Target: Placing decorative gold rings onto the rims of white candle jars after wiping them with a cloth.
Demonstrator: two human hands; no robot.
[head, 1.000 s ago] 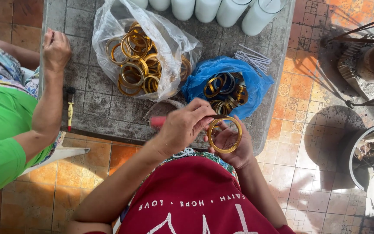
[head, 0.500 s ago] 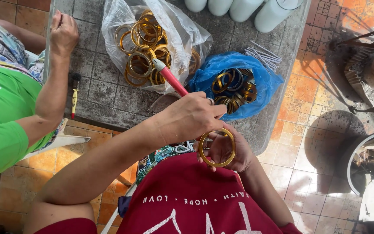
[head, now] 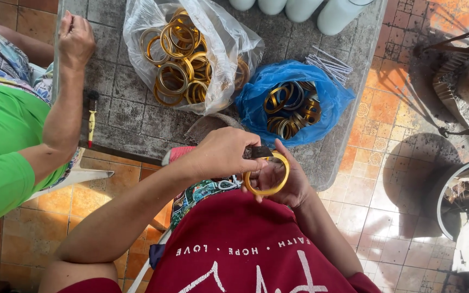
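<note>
While the right hand (head: 286, 182) cradles a thin yellow ring (head: 267, 173) near the bench's (head: 126, 114) front edge, the left hand (head: 226, 154) pinches a dark tool (head: 259, 152) against it — likely light, stiff, smooth; best held by its rim.

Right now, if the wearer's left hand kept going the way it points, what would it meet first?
Likely the gold ring held in the right hand; the left hand points right at it with a dark tool. Depth is hard to judge.

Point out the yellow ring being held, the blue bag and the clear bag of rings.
yellow ring (head: 267, 191), head view, lower rim.
blue bag (head: 336, 96), head view, right side of the plastic.
clear bag (head: 139, 19), head view, upper left plastic.
</note>
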